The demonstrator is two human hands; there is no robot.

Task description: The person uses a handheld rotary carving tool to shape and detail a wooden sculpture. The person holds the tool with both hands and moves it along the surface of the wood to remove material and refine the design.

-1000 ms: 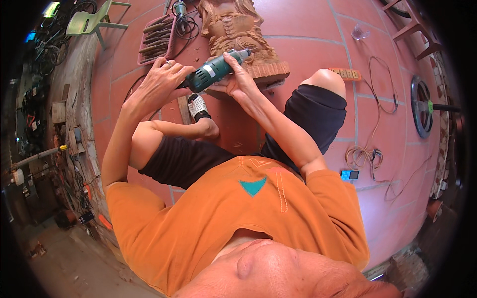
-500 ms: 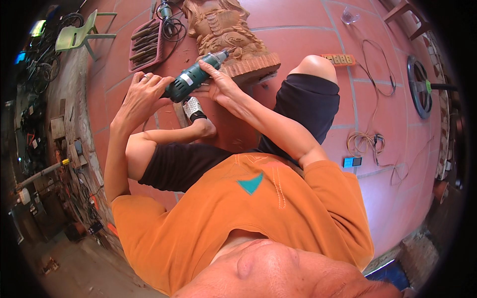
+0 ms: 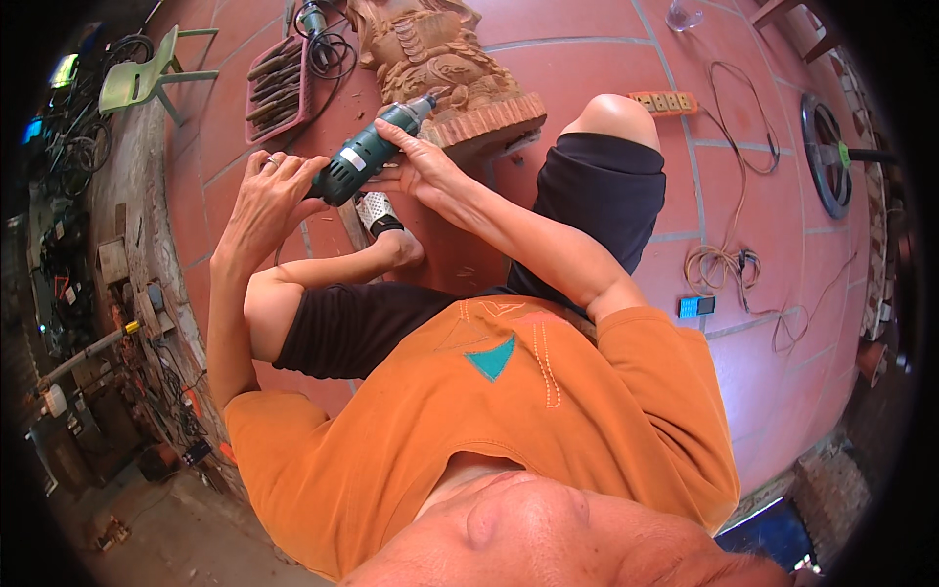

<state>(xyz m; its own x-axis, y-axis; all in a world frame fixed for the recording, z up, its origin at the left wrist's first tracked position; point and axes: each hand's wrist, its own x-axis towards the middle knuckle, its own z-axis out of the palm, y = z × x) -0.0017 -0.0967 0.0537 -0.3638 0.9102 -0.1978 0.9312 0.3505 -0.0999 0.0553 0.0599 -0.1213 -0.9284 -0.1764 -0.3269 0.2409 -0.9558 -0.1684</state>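
A dark green die grinder (image 3: 358,162) with a pale label and a metal nose is held in front of me, its nose pointing to the far right. My left hand (image 3: 266,203) is closed round its rear end, with a ring on one finger. My right hand (image 3: 426,168) grips the body near the nose, thumb on top and the other fingers partly hidden beneath. Just beyond the nose stands a carved wooden statue (image 3: 445,73) on a thick base (image 3: 489,125), its top cut off by the frame. The nose overlaps the carving in the picture; contact cannot be made out.
A pink basket (image 3: 302,98) of chisels lies far left, beside a second corded power tool (image 3: 313,20). Left of it is a green plastic chair (image 3: 142,76). On the right lie an orange power strip (image 3: 665,102), coiled cable (image 3: 719,266), a phone (image 3: 696,307) and a dark wheel (image 3: 825,157).
The grinder and both hands have come slightly nearer to me, with the same grip. The whole view has shifted a little.
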